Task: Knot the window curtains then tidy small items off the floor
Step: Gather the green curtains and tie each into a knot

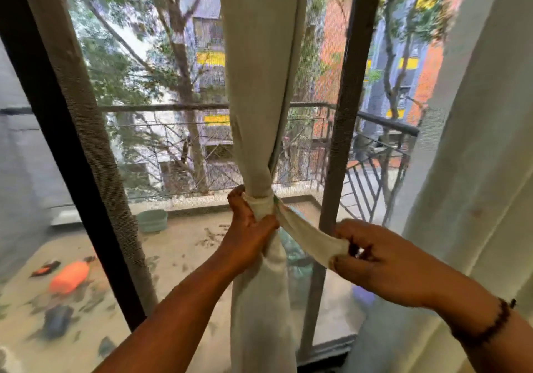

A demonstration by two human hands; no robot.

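Observation:
A pale cream curtain (256, 89) hangs gathered in front of the window, with a wrap of its own cloth cinched around it at waist height. My left hand (248, 228) grips the bundle just at and below that wrap. My right hand (383, 260) pinches the loose tail of the curtain (305, 234) and holds it stretched out to the right of the wrap. A dark bead bracelet sits on my right wrist. The floor inside the room is out of view.
A second pale curtain (473, 170) hangs at the right. Dark window frame bars (72, 156) stand at left and centre-right. Beyond the mesh screen lies a balcony with an orange object (69, 276), a green basin (153, 219) and a metal railing (383, 124).

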